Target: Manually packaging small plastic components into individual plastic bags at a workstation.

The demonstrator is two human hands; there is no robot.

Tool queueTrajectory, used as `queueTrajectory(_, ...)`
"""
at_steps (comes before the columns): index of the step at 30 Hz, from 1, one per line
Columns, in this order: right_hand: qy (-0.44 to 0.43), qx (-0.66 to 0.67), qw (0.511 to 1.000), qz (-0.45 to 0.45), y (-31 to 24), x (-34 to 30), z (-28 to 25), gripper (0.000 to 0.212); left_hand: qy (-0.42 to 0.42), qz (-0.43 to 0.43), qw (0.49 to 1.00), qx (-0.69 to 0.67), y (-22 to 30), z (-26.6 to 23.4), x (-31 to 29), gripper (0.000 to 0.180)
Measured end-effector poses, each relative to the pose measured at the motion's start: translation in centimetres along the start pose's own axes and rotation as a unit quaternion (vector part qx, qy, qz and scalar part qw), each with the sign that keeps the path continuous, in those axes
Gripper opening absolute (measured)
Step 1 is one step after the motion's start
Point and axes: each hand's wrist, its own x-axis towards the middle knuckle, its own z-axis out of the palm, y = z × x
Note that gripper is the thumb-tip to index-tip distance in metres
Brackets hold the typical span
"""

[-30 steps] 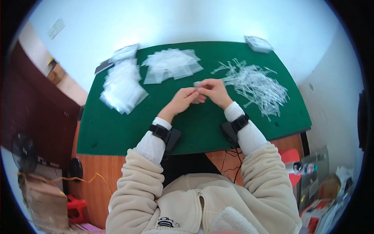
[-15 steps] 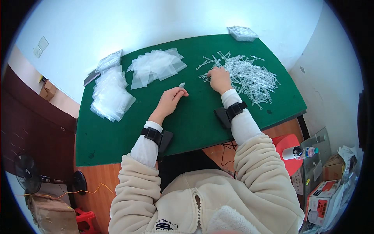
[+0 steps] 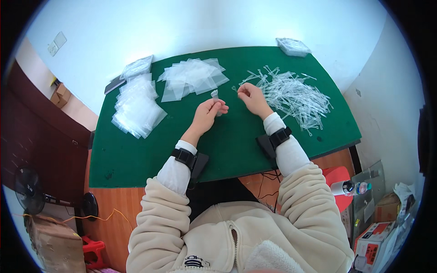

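My left hand (image 3: 205, 115) is closed around a small clear plastic bag (image 3: 214, 94), whose bunched top sticks out above the fingers. To its right, my right hand (image 3: 255, 99) pinches a thin clear plastic stick with a looped end (image 3: 234, 88), which points toward the left hand. A loose pile of similar clear sticks (image 3: 298, 98) spreads out just right of the right hand. Flat clear bags lie beyond the left hand in a fanned heap (image 3: 193, 78), with another overlapping stack (image 3: 138, 107) farther left.
The green table (image 3: 150, 166) carries a clear-wrapped pack (image 3: 293, 47) at its far right edge and another pack (image 3: 137, 67) at the far left. Right of the table, bottles (image 3: 342, 187) rest on a red stool (image 3: 336, 173). A black fan (image 3: 30, 190) stands at lower left.
My right hand has drawn back from the pile's left edge with a clear stick in its fingers. More of the bag shows at my left hand. The view has shifted slightly.
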Motion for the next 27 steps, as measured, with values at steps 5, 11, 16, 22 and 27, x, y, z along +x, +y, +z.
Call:
queueTrajectory(5, -0.051, 0.310, 0.949, -0.005, -2.8, -1.1, 1.6, 0.024, -0.002, -0.054, 0.998, -0.023, 0.4, 0.3, -0.1, 0.022)
queueTrajectory(11, -0.093, 0.420, 0.903, 0.026, -3.6, -1.1, 1.3, 0.024, -0.035, -0.085, 0.995, -0.035, 1.0, 0.3, -0.4, 0.023)
queueTrajectory(16, -0.072, 0.421, 0.904, 0.028, -3.2, -1.2, 1.4, 0.019, -0.088, -0.125, 0.985, -0.073, 2.0, 1.3, -0.6, 0.024)
queueTrajectory(22, -0.020, 0.413, 0.910, -0.016, -3.4, -1.1, 2.0, 0.015, -0.111, -0.121, 0.984, -0.071, 1.6, 1.2, -0.7, 0.025)
queueTrajectory(27, -0.045, 0.427, 0.903, 0.000, -4.1, -1.4, 1.6, 0.016, -0.098, -0.051, 0.993, -0.047, 1.2, 1.4, -0.6, 0.023)
